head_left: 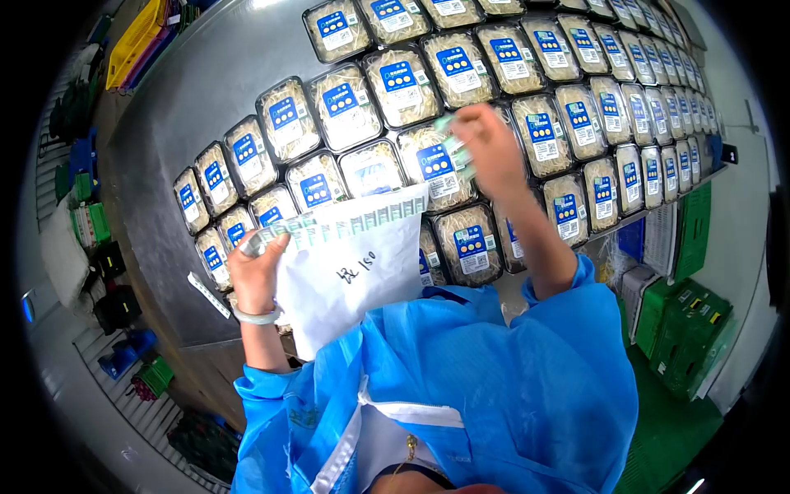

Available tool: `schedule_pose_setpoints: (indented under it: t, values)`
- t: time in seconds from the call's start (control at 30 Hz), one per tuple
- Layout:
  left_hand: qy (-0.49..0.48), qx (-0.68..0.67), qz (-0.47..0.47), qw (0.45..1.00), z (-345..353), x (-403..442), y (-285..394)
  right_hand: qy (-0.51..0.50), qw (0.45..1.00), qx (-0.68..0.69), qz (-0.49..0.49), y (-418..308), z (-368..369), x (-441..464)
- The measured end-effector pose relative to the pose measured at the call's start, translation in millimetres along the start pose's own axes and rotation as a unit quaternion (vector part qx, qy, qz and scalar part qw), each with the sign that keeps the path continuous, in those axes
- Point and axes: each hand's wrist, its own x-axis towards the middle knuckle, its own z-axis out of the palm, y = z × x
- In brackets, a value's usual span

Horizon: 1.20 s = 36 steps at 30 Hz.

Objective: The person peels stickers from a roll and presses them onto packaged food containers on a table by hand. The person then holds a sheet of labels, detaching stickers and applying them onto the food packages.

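Note:
My left hand (pixel 257 276) grips the left end of a white sheet (pixel 350 280) with handwriting on it. A strip of small green-and-white labels (pixel 370 216) runs along the sheet's top edge. Over the packs, my right hand (pixel 485 148) has its fingers drawn together around small green-and-white labels (pixel 454 146); it is slightly blurred. Below that hand lies a clear-topped black tray (pixel 436 165) of pale strands with a blue-and-white label. Similar trays (pixel 401 85) stand in rows around both hands, partly hidden by the sheet.
A grey metal table (pixel 164 123) carries the rows of trays. On its left part lies a loose white strip (pixel 208 295). Green crates (pixel 683 329) stand at the right, and a yellow crate (pixel 136 45) is at the upper left.

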Motion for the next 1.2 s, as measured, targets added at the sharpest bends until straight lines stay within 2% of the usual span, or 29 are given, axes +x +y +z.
schedule_pose_setpoints:
  t: [0.03, 0.07, 0.1, 0.2, 0.23, 0.33, 0.37, 0.47, 0.5, 0.57, 0.6, 0.63, 0.67, 0.73, 0.83, 0.93, 0.97, 1.1, 1.2]
  values:
    - [-0.002, -0.039, -0.020, 0.999, -3.2, 1.0, 0.7, 0.003, 0.999, 0.035, -0.025, 40.9, -16.1, 22.8]
    - [-0.011, -0.038, -0.017, 0.999, -12.0, 5.2, -8.1, 0.004, 0.999, -0.016, -0.045, 69.3, -31.7, 37.2]
    - [-0.007, -0.042, -0.014, 0.999, -11.6, 5.8, -8.5, 0.011, 0.993, -0.115, 0.011, 88.3, -44.9, 45.4]
    - [-0.001, -0.045, -0.025, 0.999, -11.0, 7.8, -10.9, 0.015, 0.967, -0.255, -0.009, 125.3, -52.8, 60.0]
    - [0.000, -0.044, -0.032, 0.999, -11.4, 8.7, -11.7, 0.021, 0.963, -0.267, 0.021, 133.7, -50.1, 66.1]
    - [-0.012, -0.033, -0.023, 0.999, -14.3, 10.7, -14.8, 0.009, 0.947, -0.322, 0.006, 148.5, -42.2, 79.9]
    - [-0.008, -0.035, -0.023, 0.999, -16.6, 10.3, -13.9, 0.010, 0.916, -0.399, 0.041, 138.1, -38.2, 78.3]
    - [0.010, -0.045, -0.024, 0.999, -33.0, 8.9, -13.1, 0.048, 0.856, -0.512, 0.056, 115.2, -35.0, 75.0]
    - [0.027, -0.039, -0.018, 0.999, -45.1, 9.3, -16.6, 0.029, 0.864, -0.499, 0.056, 116.7, -34.7, 77.1]
    - [0.074, -0.027, -0.017, 0.997, -65.6, 10.6, -21.0, -0.035, 0.951, -0.305, -0.024, 123.6, -20.4, 76.0]
    - [0.081, -0.046, -0.016, 0.996, -70.6, 8.9, -19.0, -0.067, 0.975, -0.202, -0.062, 122.5, -11.5, 72.3]
    - [0.082, -0.054, -0.017, 0.995, -77.0, 7.4, -21.2, -0.127, 0.979, -0.152, -0.041, 118.8, 0.0, 67.1]
    - [0.084, -0.061, -0.017, 0.994, -83.6, 6.0, -23.3, -0.146, 0.982, -0.119, -0.036, 110.6, 13.6, 60.8]
    - [0.079, -0.055, -0.023, 0.995, -94.8, 2.5, -29.5, -0.171, 0.973, -0.154, -0.029, 112.2, 31.0, 63.6]
    - [0.086, -0.053, -0.033, 0.994, -103.2, -4.3, -35.7, -0.144, 0.956, -0.249, -0.062, 127.4, 51.1, 68.6]
    - [0.096, -0.070, -0.036, 0.992, -111.3, -10.2, -44.0, -0.097, 0.903, -0.415, -0.048, 125.5, 64.0, 68.7]
    - [0.102, -0.075, -0.034, 0.991, -114.1, -12.0, -45.8, -0.054, 0.871, -0.483, -0.070, 115.2, 64.6, 62.8]
    - [0.131, -0.077, -0.042, 0.988, -137.3, -22.2, -56.2, -0.047, 0.886, -0.461, -0.012, 98.7, 60.9, 63.6]
    - [0.136, -0.083, -0.045, 0.986, -150.3, -26.5, -65.3, -0.124, 0.965, -0.212, -0.094, 98.9, 94.2, 51.6]
